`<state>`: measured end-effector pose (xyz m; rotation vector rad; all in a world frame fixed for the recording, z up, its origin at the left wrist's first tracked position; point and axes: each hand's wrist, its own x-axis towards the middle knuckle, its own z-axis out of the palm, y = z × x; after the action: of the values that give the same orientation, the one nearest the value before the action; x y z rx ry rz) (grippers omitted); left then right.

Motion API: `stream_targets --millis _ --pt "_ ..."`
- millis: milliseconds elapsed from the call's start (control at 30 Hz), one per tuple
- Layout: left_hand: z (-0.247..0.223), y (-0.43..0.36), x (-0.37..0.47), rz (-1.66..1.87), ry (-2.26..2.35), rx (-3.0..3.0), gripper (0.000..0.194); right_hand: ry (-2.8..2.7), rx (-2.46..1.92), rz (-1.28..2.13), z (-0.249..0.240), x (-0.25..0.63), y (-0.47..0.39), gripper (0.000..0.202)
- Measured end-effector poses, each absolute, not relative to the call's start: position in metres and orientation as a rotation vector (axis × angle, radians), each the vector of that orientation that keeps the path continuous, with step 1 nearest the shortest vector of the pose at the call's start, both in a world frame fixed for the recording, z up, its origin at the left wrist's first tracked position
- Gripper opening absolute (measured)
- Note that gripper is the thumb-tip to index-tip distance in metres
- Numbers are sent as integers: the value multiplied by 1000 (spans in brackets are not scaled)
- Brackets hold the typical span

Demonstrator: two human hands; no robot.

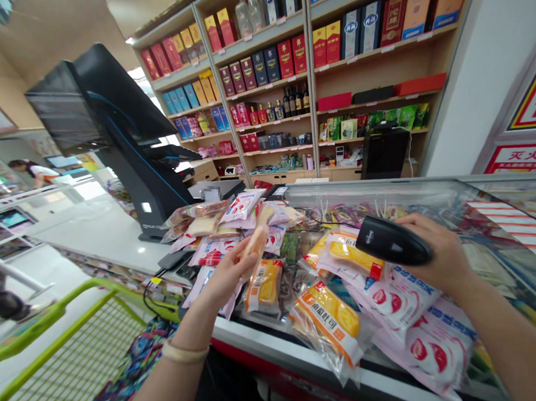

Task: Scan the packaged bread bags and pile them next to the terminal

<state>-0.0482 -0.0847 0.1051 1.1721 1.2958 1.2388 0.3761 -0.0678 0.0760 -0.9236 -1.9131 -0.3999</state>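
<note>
My left hand (pixel 241 265) is closed around a slim, beige packaged bread (pixel 260 236), blurred and tilted upward. In my right hand (pixel 442 250) is a black barcode scanner (pixel 390 239), its head pointing left over the packages. Below the scanner lies a yellow bread pack (pixel 349 252) on top of pink-and-white bags (pixel 438 350). Another yellow bread pack (pixel 329 316) rests at the counter's front edge. A smaller yellow pack (pixel 265 285) sits just right of my left hand. Beyond that hand, more packaged bread (pixel 207 224) is piled up.
The goods cover a glass-topped counter (pixel 432 189). A black checkout terminal (pixel 126 137) rises at the left beside a white countertop (pixel 98 232). A green shopping cart (pixel 60 333) stands front left. Shelves with boxes and bottles (pixel 276 62) line the back; a person (pixel 38 174) is far left.
</note>
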Motion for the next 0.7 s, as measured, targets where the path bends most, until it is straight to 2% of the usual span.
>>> stream_targets --millis 100,267,533,700 --pt "114 -91 -29 1191 971 811 47 -1915 -909 -378 78 374 -70 28" --pt "113 -96 9 1044 667 644 57 -1937 -840 -385 85 367 -74 20" --pt "89 -90 43 1020 591 746 49 -1973 -764 -339 101 356 -86 12" --pt "81 -85 51 1013 613 850 48 -1983 -840 -224 106 354 -89 15"
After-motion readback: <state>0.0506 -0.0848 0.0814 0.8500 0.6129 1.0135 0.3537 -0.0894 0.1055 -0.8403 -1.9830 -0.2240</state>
